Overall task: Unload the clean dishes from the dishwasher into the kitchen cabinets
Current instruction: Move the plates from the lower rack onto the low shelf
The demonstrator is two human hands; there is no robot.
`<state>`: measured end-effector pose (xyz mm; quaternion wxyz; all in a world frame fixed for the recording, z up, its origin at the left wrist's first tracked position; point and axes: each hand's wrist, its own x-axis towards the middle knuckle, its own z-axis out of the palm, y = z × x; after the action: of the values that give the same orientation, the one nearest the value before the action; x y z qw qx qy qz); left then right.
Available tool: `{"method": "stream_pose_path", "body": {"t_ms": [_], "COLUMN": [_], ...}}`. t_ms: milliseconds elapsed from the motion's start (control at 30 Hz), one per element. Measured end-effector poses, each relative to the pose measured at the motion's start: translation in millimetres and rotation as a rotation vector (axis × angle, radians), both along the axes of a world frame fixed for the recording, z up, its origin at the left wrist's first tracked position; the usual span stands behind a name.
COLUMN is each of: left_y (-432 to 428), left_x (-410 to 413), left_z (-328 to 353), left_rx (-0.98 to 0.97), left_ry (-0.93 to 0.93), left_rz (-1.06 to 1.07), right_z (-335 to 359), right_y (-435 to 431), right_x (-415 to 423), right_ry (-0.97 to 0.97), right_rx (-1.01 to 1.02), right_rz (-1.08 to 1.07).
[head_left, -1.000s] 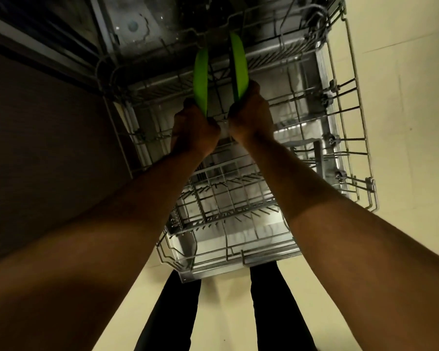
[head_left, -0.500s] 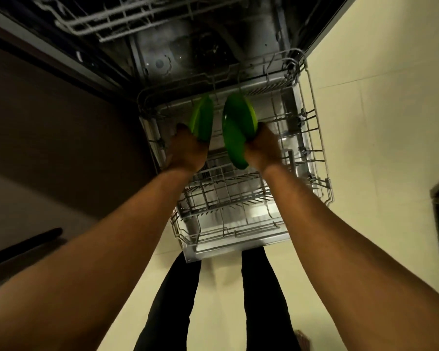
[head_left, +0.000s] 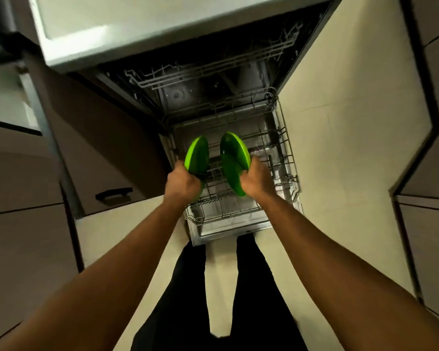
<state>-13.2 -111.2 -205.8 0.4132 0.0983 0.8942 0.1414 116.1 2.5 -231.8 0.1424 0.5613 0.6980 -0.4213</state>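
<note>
1. Left hand point(head_left: 184, 183): curled tight round the lower edge of the round, glossy left green plate point(head_left: 197, 154). Plate standing on edge at 12 o'clock from the knuckles, long axis tipped slightly towards 1 o'clock.
2. Right hand point(head_left: 255, 178): gripping the outer rim of the round, glossy right green plate point(head_left: 235, 160). Plate lying at 10 o'clock from the hand, also on edge, long axis running roughly 12 to 6.
3. Both plates held over the middle of the grey wire lower rack point(head_left: 228, 211) and apparently clear of it. Turned face to face, near each other but apart, with rack wires showing between them.
4. Rack drawn out over the open steel dishwasher door point(head_left: 226, 234), at 12 o'clock from the feet.
5. Step in hand, as a judgement: plates out of the rack, carry to a cupboard next.
6. Decisive relation: brown cabinet front with black bar handle point(head_left: 114, 193) at 9 o'clock, nearer the left hand. More brown cabinet fronts point(head_left: 428, 224) at 3 o'clock, well apart across the pale floor, nearer the right hand. Cannot tell which one takes plates.
7. Probably needed first: laying one plate flat onto the other, so freeing a hand for a door.
8. Risk: rims knocking together, or a glossy edge slipping from the fingers.
</note>
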Motion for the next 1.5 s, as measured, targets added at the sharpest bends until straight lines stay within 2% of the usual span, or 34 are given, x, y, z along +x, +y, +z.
{"method": "stream_pose_path", "body": {"t_ms": [233,500,633,1100,1500], "left_y": [-27.7,-64.6,-88.4,-199.1,-370.8], "left_x": [35.3,67.8,88.6,140.0,157.9], "left_z": [91.8,142.5,150.3,152.9,153.9], "left_rx": [0.021,0.034,0.048,0.13,0.178], "left_ry": [0.013,0.114,0.174,0.178,0.205], "left_rz": [-0.03,-0.017,0.039,0.251,0.534], "right_z": [84.1,127.0,136.6,157.2,158.7], "right_y": [-21.1,-39.1,-45.2,-98.2,-239.2], "right_x": [44.6,92.2,106.8,117.5,95.6], "right_ry": [0.028,0.048,0.063,0.074,0.176], "right_rx": [0.024,0.037,0.043,0.141,0.164], "right_rz": [0.037,0.149,0.256,0.527,0.647]}}
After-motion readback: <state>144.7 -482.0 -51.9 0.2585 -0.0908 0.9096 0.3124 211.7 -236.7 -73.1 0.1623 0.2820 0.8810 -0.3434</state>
